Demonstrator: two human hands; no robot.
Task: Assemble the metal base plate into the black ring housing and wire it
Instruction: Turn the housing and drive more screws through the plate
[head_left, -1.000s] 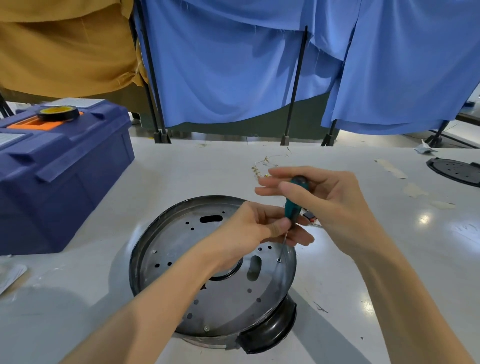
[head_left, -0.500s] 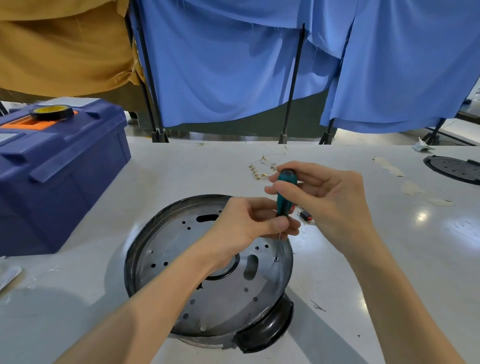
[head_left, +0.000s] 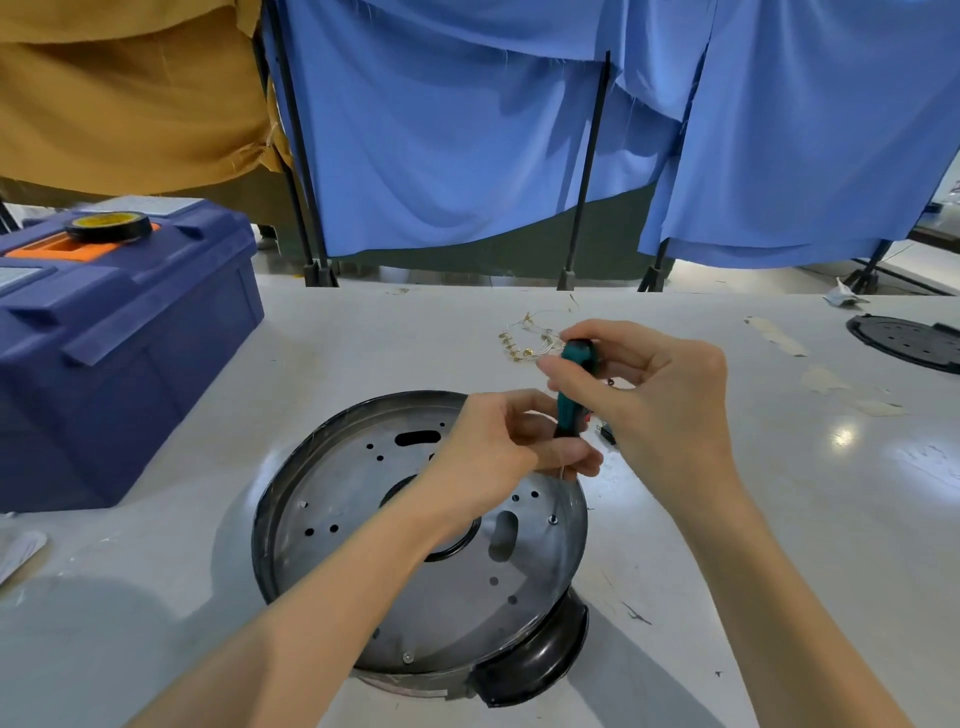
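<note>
White table (head_left: 363, 353); blue toolbox (head_left: 130, 338) at far left. Metal plate (head_left: 363, 499) sits inside the black ring (head_left: 540, 660) at table centre, same spot as a second ago. Right hand (head_left: 660, 395) pinches the top of the green screwdriver (head_left: 571, 384), fingers shifted round the handle since then. Left hand (head_left: 498, 452) pinches its lower end, as before. Thin shaft blurred, pointing toward the screw (head_left: 554, 518) near the plate's right edge. Handle now stands more upright. Wires (head_left: 524, 338) beyond the hands, more exposed now.
</note>
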